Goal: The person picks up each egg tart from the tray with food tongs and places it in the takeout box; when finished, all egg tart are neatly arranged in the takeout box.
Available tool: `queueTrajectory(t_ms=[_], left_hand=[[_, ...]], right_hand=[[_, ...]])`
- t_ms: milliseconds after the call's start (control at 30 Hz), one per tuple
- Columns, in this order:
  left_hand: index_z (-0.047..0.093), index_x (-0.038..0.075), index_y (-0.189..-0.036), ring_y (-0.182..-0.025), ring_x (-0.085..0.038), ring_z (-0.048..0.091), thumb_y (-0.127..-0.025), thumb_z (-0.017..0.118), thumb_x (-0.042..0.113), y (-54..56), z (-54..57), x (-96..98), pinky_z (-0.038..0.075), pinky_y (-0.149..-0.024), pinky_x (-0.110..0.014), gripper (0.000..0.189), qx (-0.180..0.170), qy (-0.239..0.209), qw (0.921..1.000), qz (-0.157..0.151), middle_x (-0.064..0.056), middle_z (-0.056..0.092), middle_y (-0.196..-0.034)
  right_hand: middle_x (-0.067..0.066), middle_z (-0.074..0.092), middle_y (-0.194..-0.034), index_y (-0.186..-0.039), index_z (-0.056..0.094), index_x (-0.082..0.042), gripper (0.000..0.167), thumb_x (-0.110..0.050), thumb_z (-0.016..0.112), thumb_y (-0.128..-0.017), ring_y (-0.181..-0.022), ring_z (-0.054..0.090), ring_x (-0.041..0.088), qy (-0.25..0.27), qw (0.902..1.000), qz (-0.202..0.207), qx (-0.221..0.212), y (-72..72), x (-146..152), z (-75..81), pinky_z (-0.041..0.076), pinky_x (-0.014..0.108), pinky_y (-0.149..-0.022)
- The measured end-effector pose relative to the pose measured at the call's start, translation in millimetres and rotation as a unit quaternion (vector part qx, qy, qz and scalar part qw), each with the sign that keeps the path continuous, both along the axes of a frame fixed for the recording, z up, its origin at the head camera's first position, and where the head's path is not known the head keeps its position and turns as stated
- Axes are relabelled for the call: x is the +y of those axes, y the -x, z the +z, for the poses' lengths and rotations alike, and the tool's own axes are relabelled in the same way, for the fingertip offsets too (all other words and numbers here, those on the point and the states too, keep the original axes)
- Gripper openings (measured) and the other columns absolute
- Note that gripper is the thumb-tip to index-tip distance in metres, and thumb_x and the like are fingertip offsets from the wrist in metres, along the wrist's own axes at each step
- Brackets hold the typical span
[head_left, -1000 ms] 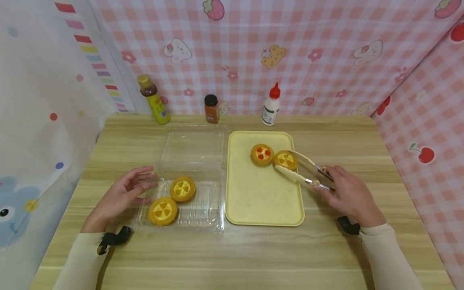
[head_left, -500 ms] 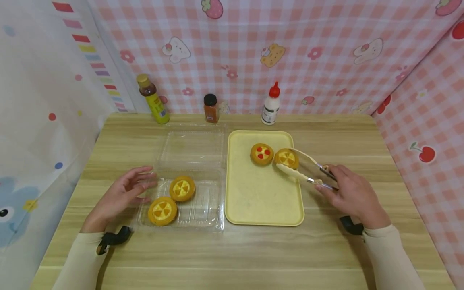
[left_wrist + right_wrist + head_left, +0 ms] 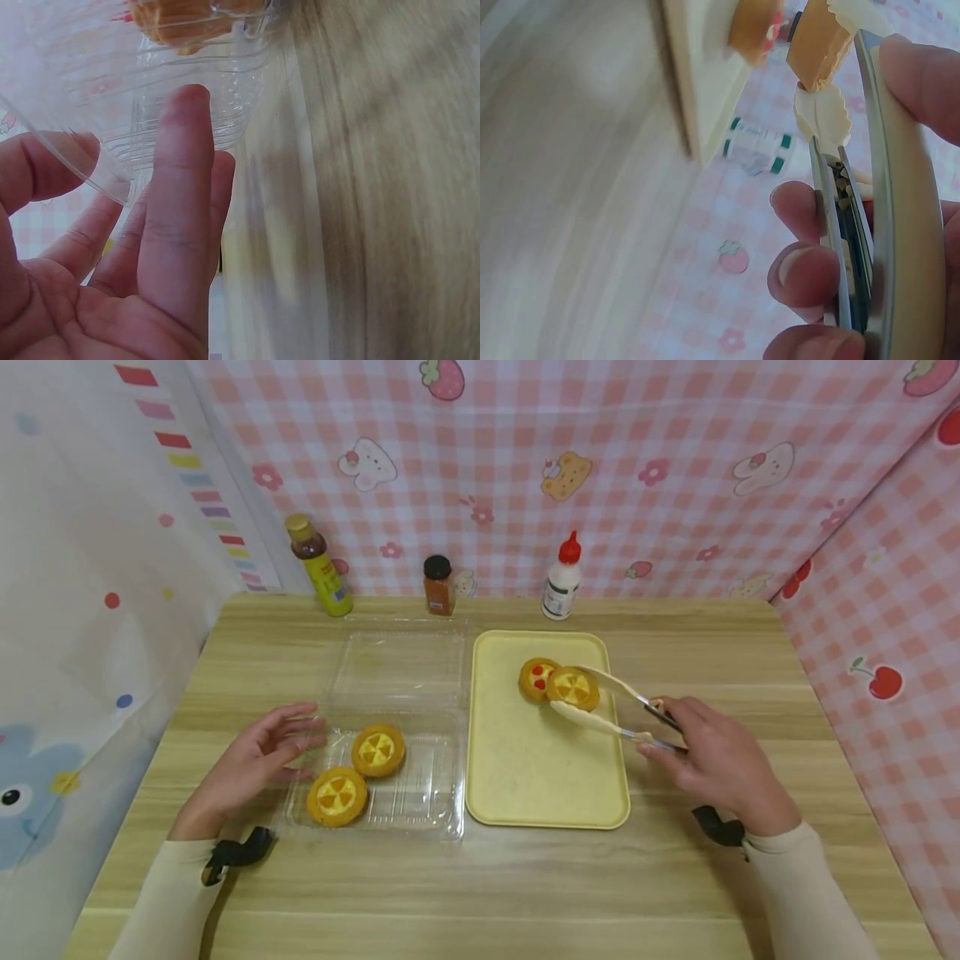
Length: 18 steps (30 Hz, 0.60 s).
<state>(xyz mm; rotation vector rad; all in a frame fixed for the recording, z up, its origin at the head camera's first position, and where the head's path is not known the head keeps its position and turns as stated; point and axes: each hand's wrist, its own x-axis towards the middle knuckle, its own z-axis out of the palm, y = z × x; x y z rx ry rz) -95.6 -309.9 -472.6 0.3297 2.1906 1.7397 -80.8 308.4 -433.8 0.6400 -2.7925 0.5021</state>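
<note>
My right hand [image 3: 727,768] grips food tongs [image 3: 622,689] with tan scalloped tips. Between the tips is an egg tart [image 3: 572,689] with yellow-orange wedges on top. It overlaps a red-dotted tart [image 3: 536,679] on the cream tray [image 3: 547,777]; in the right wrist view the pinched tart [image 3: 817,49] stands apart from the tray. My left hand [image 3: 258,756] sits at the left edge of an open clear plastic box [image 3: 427,777], fingers loosely extended around its rim [image 3: 82,169]. Inside the box lie two wedge-topped tarts, one upper [image 3: 378,751] and one lower [image 3: 337,797].
Along the back edge stand a yellow-labelled bottle [image 3: 322,568], a black-capped spice jar [image 3: 438,589] and a white squeeze bottle [image 3: 561,585] with a red nozzle. The box's clear lid [image 3: 401,664] lies folded back toward them. Patterned cloth [image 3: 480,468] hangs behind the wooden table [image 3: 480,893].
The right hand and tongs have shifted left with the pinched tart, which now covers part of the red-dotted tart. The left hand has stayed in place.
</note>
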Motion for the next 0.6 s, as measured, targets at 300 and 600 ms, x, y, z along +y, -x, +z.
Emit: queueTrajectory(t_ms=[300, 600], left_hand=[[0.035, 0.000, -0.160, -0.123, -0.004, 0.068, -0.113, 0.052, 0.014, 0.5, -0.4, -0.7, 0.067, -0.081, -0.039, 0.052, -0.006, 0.013, 0.9999, 0.006, -0.001, 0.060, -0.147], [0.035, 0.001, -0.160, -0.123, -0.004, 0.068, -0.113, 0.052, 0.016, 0.2, -0.4, -0.7, 0.067, -0.082, -0.038, 0.053, -0.012, 0.007, 0.9999, 0.006, 0.002, 0.060, -0.145]], right_hand=[[0.008, 0.071, -0.114, -0.133, 0.064, -0.008, 0.057, -0.037, 0.085, -0.089, -0.083, 0.067, 0.023, -0.020, 0.9994, 0.027, -0.006, 3.2, -22.6, 11.6, 0.059, 0.049, -0.067], [0.004, 0.071, -0.113, -0.134, 0.063, -0.009, 0.057, -0.042, 0.082, -0.091, -0.075, 0.061, 0.015, -0.015, 0.9978, 0.058, -0.031, 7.9, -54.3, 19.8, 0.055, 0.039, -0.065]])
